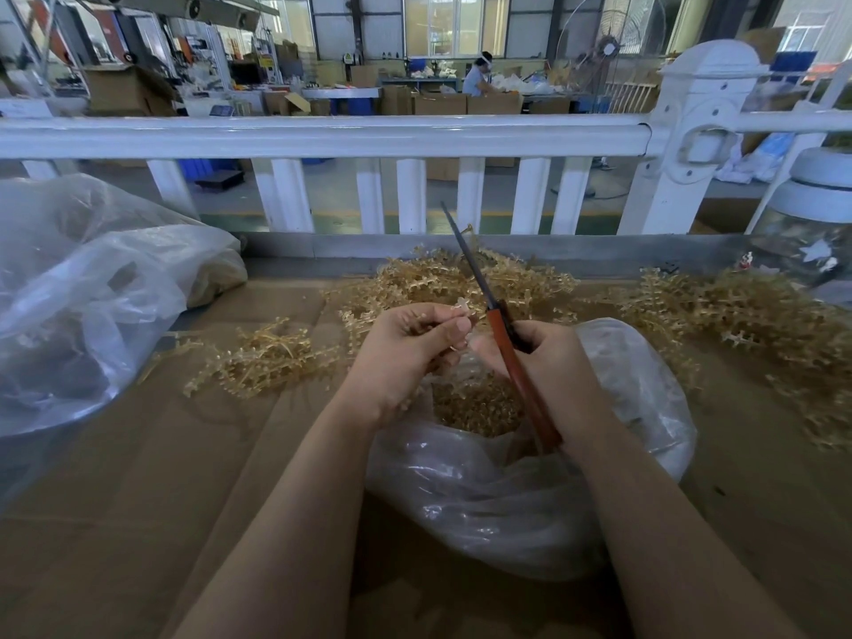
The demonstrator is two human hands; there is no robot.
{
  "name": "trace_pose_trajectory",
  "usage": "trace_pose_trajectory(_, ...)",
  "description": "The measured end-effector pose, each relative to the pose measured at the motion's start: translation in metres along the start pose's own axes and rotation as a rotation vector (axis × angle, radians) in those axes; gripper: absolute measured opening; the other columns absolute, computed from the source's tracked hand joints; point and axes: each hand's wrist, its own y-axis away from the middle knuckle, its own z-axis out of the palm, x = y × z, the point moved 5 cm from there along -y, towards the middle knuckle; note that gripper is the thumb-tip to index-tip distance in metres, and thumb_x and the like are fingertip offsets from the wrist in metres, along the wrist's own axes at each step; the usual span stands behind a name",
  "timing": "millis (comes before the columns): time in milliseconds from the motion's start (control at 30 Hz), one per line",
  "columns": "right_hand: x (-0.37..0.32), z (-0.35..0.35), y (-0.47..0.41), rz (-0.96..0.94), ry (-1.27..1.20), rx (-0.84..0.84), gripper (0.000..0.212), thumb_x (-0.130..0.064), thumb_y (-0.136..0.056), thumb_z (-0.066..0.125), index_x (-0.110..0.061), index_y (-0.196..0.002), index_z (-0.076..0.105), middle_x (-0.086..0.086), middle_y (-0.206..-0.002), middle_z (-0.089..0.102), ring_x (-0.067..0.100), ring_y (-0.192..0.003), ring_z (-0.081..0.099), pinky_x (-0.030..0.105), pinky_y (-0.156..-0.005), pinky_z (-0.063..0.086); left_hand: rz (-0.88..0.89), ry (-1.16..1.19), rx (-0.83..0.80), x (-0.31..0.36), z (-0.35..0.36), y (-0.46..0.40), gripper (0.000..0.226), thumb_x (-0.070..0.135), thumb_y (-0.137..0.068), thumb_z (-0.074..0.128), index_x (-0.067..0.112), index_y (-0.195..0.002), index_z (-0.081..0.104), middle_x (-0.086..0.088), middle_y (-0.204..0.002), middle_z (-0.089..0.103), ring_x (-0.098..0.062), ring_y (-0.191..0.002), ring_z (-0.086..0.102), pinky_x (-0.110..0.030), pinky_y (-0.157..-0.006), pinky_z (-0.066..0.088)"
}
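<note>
Head view: a left hand [405,357] is seen with its fingers curled in, and a small pale plastic piece [461,309] is pinched between thumb and fingertips. The piece is held up above the middle of the desk [138,500], just beside the tool. The right hand [548,362] is closed round the orange-brown handle of a narrow bladed tool [498,322] – whether it is a file or a knife cannot be told. Its dark blade is pointed up and away toward the far edge, tilted a little to the left.

Directly under both hands a clear plastic bag [507,500] is laid open on the cardboard-covered desk, and small amber bits [475,403] are gathered inside it. Behind the hands, along the far edge, a tangled heap of amber sprues [438,274] is spread; a second heap [737,315] is found toward the right edge and a smaller cluster [263,357] to the left. A large crumpled bag [92,279] is set at the far left corner – a lidded jar [807,232] at the far right. A white railing [322,136] is seen beyond the desk.
</note>
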Motion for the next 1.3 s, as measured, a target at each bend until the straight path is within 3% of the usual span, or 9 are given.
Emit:
trace_pose_trajectory(167,0.000,0.001,0.000,0.043,-0.057,-0.025,0.022,-0.020,-0.085,0.078,-0.014,-0.065,0.070,-0.003,-0.051,0.059,0.007,-0.045,0.051,0.017,-0.046,0.039,-0.029,0.046,0.008,0.002,0.002,0.002,0.031,0.035,-0.078,0.070,0.009,-0.094,0.072,-0.005,-0.079,0.070,-0.014,-0.072,0.064,-0.023,-0.066,0.054)
trace_pose_trajectory(300,0.001,-0.004,-0.001,0.086,-0.306,0.006,0.021,-0.013,-0.088,0.074,-0.009,-0.069,0.066,0.000,-0.053,0.058,0.005,-0.040,0.049,0.014,-0.040,0.037,-0.074,0.005,-0.019,0.004,-0.004,0.005,0.091,0.063,-0.060,0.080,0.000,-0.123,0.061,-0.007,-0.097,0.073,-0.015,-0.084,0.068,-0.023,-0.064,0.056)
trace_pose_trajectory(500,0.003,-0.011,-0.004,0.044,-0.456,0.043,0.023,-0.013,-0.094,0.067,-0.006,-0.073,0.061,-0.001,-0.055,0.054,0.003,-0.039,0.047,0.009,-0.040,0.038,-0.017,0.036,-0.177,0.004,-0.002,0.006,0.114,0.089,-0.052,0.065,0.005,-0.129,0.056,-0.008,-0.115,0.069,-0.022,-0.107,0.063,-0.039,-0.095,0.044)
trace_pose_trajectory(633,0.005,-0.013,-0.004,0.029,-0.497,0.017,0.029,-0.017,-0.096,0.064,-0.007,-0.069,0.057,-0.003,-0.053,0.050,0.007,-0.036,0.037,0.016,-0.034,0.029,-0.048,0.000,-0.224,0.001,0.000,0.007,0.085,0.066,-0.058,0.082,0.015,-0.123,0.063,-0.010,-0.117,0.070,-0.023,-0.108,0.065,-0.037,-0.096,0.049)
trace_pose_trajectory(733,0.003,-0.012,-0.003,0.031,-0.424,0.041,0.030,-0.017,-0.096,0.065,-0.009,-0.068,0.058,-0.007,-0.047,0.050,0.003,-0.036,0.044,0.010,-0.039,0.036,-0.074,-0.017,-0.177,-0.006,0.002,0.004,0.026,0.029,-0.070,0.086,0.022,-0.093,0.077,-0.003,-0.090,0.075,-0.012,-0.086,0.070,-0.026,-0.078,0.056)
trace_pose_trajectory(800,0.002,-0.010,-0.003,0.041,-0.395,0.059,0.031,-0.017,-0.094,0.067,-0.010,-0.065,0.059,-0.008,-0.044,0.050,0.003,-0.036,0.046,0.008,-0.040,0.036,-0.082,-0.048,-0.162,-0.006,0.005,0.004,0.010,0.024,-0.072,0.079,0.022,-0.081,0.079,0.001,-0.079,0.074,-0.008,-0.075,0.068,-0.021,-0.073,0.055)
trace_pose_trajectory(1000,-0.003,-0.010,0.001,-0.005,-0.347,0.075,0.032,-0.024,-0.091,0.071,-0.009,-0.065,0.060,-0.006,-0.047,0.052,0.003,-0.037,0.046,0.009,-0.041,0.035,-0.049,0.000,-0.119,0.000,0.005,0.004,0.004,0.024,-0.073,0.075,0.020,-0.073,0.077,-0.006,-0.080,0.075,-0.013,-0.070,0.070,-0.026,-0.074,0.057)
trace_pose_trajectory(1200,-0.001,-0.014,-0.002,-0.077,-0.050,0.171,0.056,-0.068,-0.064,0.070,-0.013,-0.066,0.063,-0.009,-0.050,0.054,0.004,-0.048,0.050,0.023,-0.055,0.045,0.013,0.155,0.180,0.003,-0.012,0.000,0.013,0.009,-0.087,0.068,0.013,-0.075,0.071,-0.008,-0.075,0.073,-0.015,-0.060,0.069,-0.025,-0.063,0.058)
trace_pose_trajectory(1300,0.000,-0.008,-0.002,-0.119,0.104,0.106,0.049,-0.071,-0.066,0.074,-0.023,-0.072,0.066,-0.013,-0.060,0.064,0.000,-0.056,0.059,0.025,-0.059,0.045,0.024,0.171,0.249,0.004,-0.019,0.000,0.006,0.008,-0.087,0.068,0.008,-0.081,0.068,-0.008,-0.074,0.073,-0.016,-0.065,0.071,-0.025,-0.064,0.058)
